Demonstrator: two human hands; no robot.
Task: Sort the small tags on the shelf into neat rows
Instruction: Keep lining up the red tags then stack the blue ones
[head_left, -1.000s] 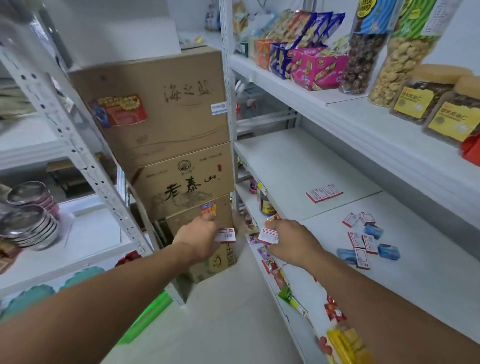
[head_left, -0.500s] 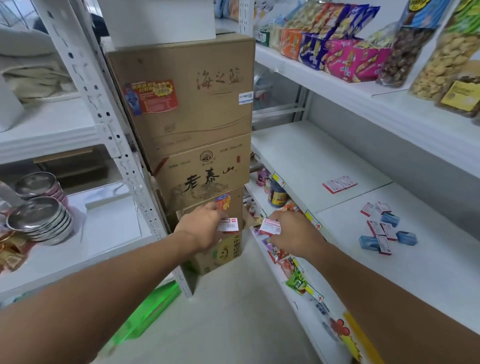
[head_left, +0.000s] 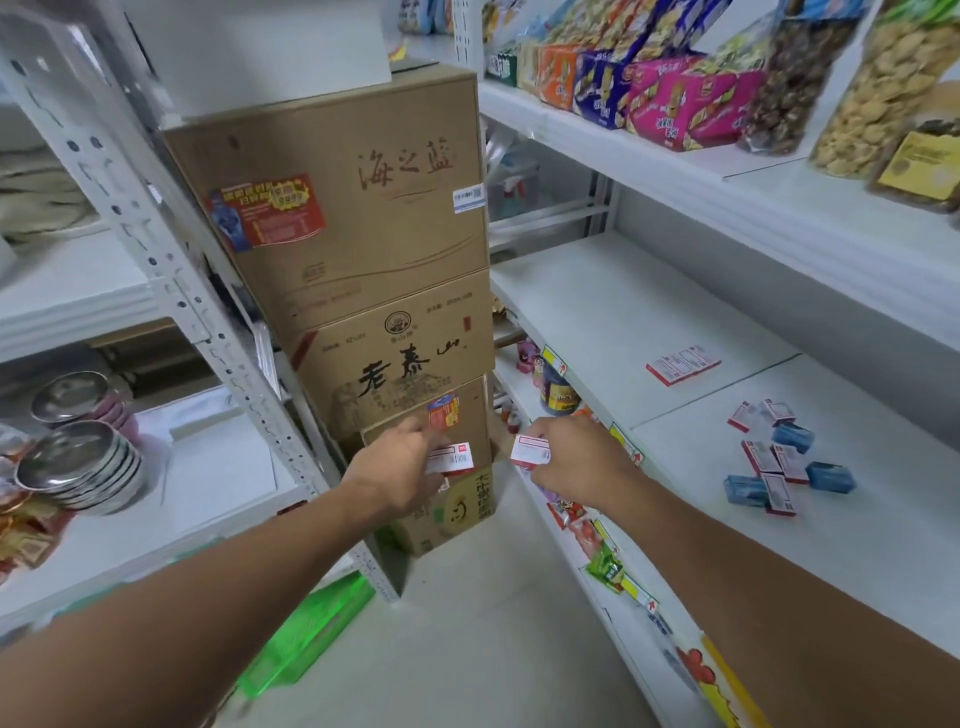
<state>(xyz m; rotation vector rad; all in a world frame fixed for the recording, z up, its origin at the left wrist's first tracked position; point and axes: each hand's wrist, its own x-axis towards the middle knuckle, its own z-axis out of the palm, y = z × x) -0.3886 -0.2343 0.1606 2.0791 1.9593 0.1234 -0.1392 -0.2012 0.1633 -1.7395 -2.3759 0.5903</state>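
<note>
Pinching a tag (head_left: 451, 458) in its fingertips, the left hand (head_left: 400, 475) hangs out over the aisle floor, and the right hand (head_left: 576, 462) beside it pinches a second tag (head_left: 531, 450) the same way. The two hands are near each other but apart, with a gap of floor and box showing between the tags.

Right of the right hand lies the white shelf (head_left: 857, 545), where a loose cluster of tags (head_left: 774, 457) sits mixed with small blue packets (head_left: 830, 476), some tags overlapping. Farther from the hands on the same level, a short row of tags (head_left: 681, 364) lies edge to edge. The shelf's front lip, with price labels (head_left: 626, 447) on it, runs just under the right wrist.

Directly beyond both hands stands a stack of cardboard boxes (head_left: 337, 249), filling the end of the aisle; the lowest box is partly hidden by the left hand. A perforated upright (head_left: 171, 270) of the other rack slants past the left forearm. Left of the left hand, stacked metal bowls (head_left: 78, 467) rest on that rack's shelf, and a green container (head_left: 306, 634) lies on the floor under the left forearm. Above the right hand, the upper shelf carries snack boxes (head_left: 675, 98) and jars of nuts (head_left: 872, 93).
</note>
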